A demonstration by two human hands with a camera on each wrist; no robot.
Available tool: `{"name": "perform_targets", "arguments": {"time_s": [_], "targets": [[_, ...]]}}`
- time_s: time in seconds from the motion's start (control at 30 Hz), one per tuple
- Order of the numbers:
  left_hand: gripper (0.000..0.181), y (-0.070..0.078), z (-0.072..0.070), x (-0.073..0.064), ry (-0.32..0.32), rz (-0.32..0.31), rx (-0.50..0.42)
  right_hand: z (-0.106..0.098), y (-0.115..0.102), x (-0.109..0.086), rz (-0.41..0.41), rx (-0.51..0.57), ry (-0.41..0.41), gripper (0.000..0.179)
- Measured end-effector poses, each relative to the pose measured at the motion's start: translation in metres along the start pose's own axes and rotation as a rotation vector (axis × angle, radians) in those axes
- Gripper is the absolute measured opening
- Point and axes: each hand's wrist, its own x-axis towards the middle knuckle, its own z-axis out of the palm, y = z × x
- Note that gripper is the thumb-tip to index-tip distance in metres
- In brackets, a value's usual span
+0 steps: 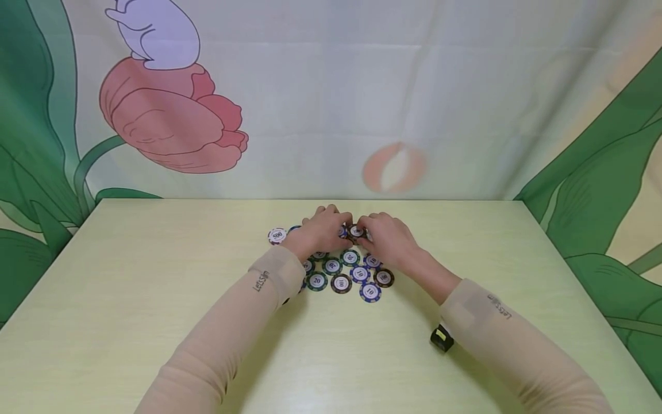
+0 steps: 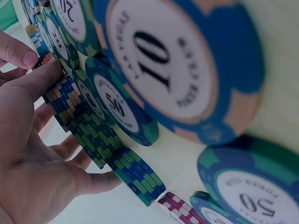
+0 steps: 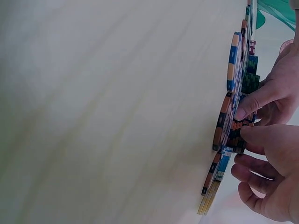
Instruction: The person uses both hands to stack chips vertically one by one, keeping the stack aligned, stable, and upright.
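A stack of black-and-orange poker chips (image 1: 355,230), its top chip marked 100, stands between my two hands. From the left, my left hand (image 1: 324,231) holds the row's stacks where the blue-and-tan stack (image 2: 63,102) meets the black one. My right hand (image 1: 389,238) grips the black stack from the right, thumb at the front and index finger behind. Other right fingers (image 3: 254,172) curl loosely behind the row. Green stack (image 2: 96,142) and blue-and-green stack (image 2: 138,179) stand beside my left fingers. The palm sides of both hands are partly hidden in the head view.
Several loose chips lie flat before the row, among them a blue 10 chip (image 1: 370,292), a black 100 chip (image 1: 341,283) and a green 20 chip (image 1: 317,280). A white 500 chip (image 1: 277,236) tops the row's left end. A printed curtain (image 1: 320,103) hangs behind the table (image 1: 129,276).
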Motion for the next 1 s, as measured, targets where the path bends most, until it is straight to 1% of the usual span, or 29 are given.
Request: {"name": "perform_targets", "arguments": {"time_s": [0.13, 0.27, 0.4, 0.5, 0.8, 1.0], "targets": [[0.044, 0.000, 0.000, 0.000, 0.002, 0.003, -0.002, -0.003, 0.000, -0.003, 0.014, 0.017, -0.008, 0.024], [0.043, 0.000, 0.000, -0.001, 0.007, 0.010, -0.007, -0.008, 0.002, -0.009, 0.051, 0.030, -0.023, 0.029], [0.043, 0.000, -0.001, -0.002, 0.005, 0.013, -0.014, -0.013, 0.007, -0.015, 0.090, 0.037, -0.059, 0.028], [0.043, -0.001, -0.002, -0.002, 0.003, 0.015, -0.018, -0.016, 0.011, -0.018, 0.094, 0.039, -0.090, 0.023], [0.044, -0.001, -0.002, -0.002, -0.007, 0.027, -0.037, -0.028, 0.020, -0.031, 0.064, 0.044, -0.179, 0.013], [0.045, 0.001, -0.002, -0.004, -0.007, 0.019, -0.029, -0.031, 0.029, -0.039, 0.066, 0.040, -0.246, 0.015]]}}
